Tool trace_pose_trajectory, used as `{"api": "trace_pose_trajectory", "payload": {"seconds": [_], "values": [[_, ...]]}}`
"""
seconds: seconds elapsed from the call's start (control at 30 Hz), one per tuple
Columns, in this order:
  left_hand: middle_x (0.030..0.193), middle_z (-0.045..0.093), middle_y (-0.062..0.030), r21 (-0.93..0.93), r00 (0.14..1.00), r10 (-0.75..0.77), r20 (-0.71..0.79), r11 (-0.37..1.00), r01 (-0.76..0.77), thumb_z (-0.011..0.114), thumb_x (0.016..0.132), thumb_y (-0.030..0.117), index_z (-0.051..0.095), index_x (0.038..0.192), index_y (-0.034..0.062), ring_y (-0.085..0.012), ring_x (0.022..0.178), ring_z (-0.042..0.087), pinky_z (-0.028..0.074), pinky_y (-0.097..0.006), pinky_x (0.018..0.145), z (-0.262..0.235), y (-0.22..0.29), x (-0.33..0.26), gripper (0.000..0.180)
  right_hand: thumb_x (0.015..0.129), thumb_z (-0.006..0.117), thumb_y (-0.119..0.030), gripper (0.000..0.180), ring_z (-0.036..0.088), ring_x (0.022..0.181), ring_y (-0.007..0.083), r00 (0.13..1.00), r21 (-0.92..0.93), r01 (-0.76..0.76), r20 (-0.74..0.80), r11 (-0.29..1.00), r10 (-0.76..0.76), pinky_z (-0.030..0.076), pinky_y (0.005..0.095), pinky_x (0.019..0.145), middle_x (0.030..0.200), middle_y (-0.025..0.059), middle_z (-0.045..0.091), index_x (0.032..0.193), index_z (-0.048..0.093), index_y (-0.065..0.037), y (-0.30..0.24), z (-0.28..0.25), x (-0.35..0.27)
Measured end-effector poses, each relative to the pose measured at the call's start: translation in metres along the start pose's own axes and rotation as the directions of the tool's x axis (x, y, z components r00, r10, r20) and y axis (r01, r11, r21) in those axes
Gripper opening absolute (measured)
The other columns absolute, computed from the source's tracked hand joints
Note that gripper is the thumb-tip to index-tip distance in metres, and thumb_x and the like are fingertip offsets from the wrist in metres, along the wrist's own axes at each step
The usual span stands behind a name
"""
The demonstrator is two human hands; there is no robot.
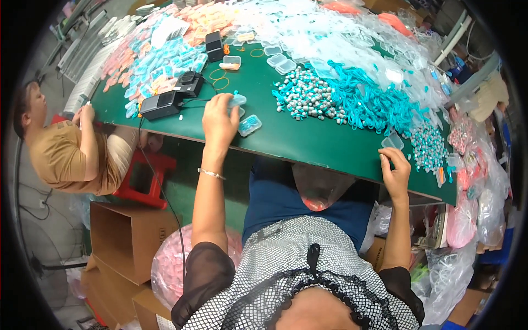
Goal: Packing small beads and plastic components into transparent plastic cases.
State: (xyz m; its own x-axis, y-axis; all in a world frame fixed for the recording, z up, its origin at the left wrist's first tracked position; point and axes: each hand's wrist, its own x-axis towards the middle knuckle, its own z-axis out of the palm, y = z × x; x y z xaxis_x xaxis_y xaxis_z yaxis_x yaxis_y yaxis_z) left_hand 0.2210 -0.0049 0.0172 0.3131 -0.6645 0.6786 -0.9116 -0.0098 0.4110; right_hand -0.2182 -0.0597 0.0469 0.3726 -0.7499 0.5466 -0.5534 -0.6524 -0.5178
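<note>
Patterned top (pixel 297 242) below, left hand (pixel 219 122) curled at bluish case (pixel 238 100), right hand (pixel 394 171) bent near clear box (pixel 392 141), both grips unclear

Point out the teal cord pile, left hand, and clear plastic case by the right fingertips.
Teal cord pile (pixel 367 102): head view, its middle.
Left hand (pixel 219 124): head view, its back.
Clear plastic case (pixel 392 141): head view, its centre.

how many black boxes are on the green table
3: one tall black box at the back, a middle black box, and a front black box. Others may be hidden.
</note>
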Motion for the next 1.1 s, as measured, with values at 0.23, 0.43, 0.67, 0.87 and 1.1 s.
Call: {"api": "trace_pose_trajectory", "payload": {"seconds": [0.23,0.43,0.67,0.87,1.1], "values": [[0.108,0.066,-0.0162,0.013,0.988,-0.019,0.151,1.0,0.018,0.067,0.078,0.008,0.064,0.106,0.0038,-0.0369,0.099,0.063,0.052,-0.044,0.087,0.028,-0.015,0.023,0.029,0.086,0.065,0.002,0.009,0.067,0.085,0.0246,0.99,-0.057,-0.074,-0.128,0.996,0.067,0.052,0.0325,0.077,0.093,0.0133,0.069,0.094,0.069,0.001,0.018,-0.021,-0.026],[0.112,0.067,-0.0155,0.119,0.932,-0.059,0.357,0.993,0.018,0.065,0.079,0.012,0.068,0.106,0.0065,-0.0364,0.101,0.064,0.051,-0.043,0.089,0.008,-0.045,0.033,0.028,0.083,0.068,0.001,0.009,0.067,0.084,0.0283,0.968,-0.046,-0.07,-0.246,0.996,0.057,0.053,0.0347,0.075,0.091,0.0136,0.069,0.091,0.07,-0.002,0.028,-0.021,-0.015],[0.112,0.067,-0.0083,0.236,0.98,0.035,0.196,0.968,-0.082,0.067,0.082,0.015,0.07,0.104,0.0094,-0.0332,0.103,0.062,0.05,-0.043,0.089,0.005,-0.006,0.029,0.023,0.078,0.076,-0.017,0.028,0.058,0.103,0.0296,0.98,-0.394,-0.082,-0.197,0.915,0.003,0.046,0.042,0.086,0.108,0.0068,0.065,0.103,0.069,-0.008,0.05,-0.015,-0.013],[0.11,0.067,-0.0157,-0.262,0.951,0.237,0.2,0.948,-0.181,0.071,0.079,0.005,0.068,0.101,0.0041,-0.0343,0.104,0.062,0.049,-0.043,0.09,0.027,0.1,-0.01,0.023,0.074,0.078,-0.016,0.018,0.059,0.096,0.0259,0.993,-0.441,-0.062,-0.12,0.896,0.009,0.042,0.0403,0.082,0.101,0.0025,0.063,0.088,0.067,-0.01,0.053,-0.005,-0.027],[0.085,0.065,-0.0116,-0.271,0.917,0.287,0.278,0.939,-0.212,0.071,0.079,0.013,0.069,0.091,0.0073,-0.0318,0.085,0.064,0.049,-0.045,0.073,0.091,0.175,-0.018,0.014,0.078,0.073,-0.009,0.011,0.06,0.103,0.0281,0.998,-0.178,-0.012,0.055,0.984,0.022,0.046,0.0409,0.085,0.106,0.0079,0.063,0.086,0.066,-0.006,0.016,-0.004,-0.035]]}}
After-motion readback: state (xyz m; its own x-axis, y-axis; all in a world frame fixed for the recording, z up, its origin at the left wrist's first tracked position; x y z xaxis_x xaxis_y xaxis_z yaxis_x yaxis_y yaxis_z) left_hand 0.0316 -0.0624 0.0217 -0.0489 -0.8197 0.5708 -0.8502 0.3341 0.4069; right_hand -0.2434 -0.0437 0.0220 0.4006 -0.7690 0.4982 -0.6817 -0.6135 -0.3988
